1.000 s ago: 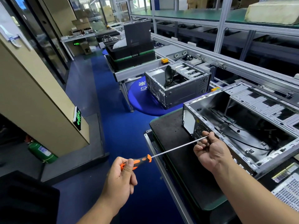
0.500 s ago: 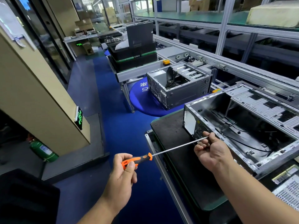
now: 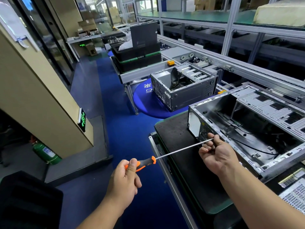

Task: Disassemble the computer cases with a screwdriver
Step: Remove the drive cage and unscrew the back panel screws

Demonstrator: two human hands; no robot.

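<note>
Underfoot, blue floor; black mat beneath open computer case; both hands, left hand and right hand, clenched around screwdriver.

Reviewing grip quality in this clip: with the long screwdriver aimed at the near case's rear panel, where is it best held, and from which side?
Best by the orange-and-black handle, taken from the end away from the case, as the left hand does. The handle is the thick, contoured part. The shaft is long and thin, so the right hand pinching it near the tip, by the near case, likely only steadies it.
</note>
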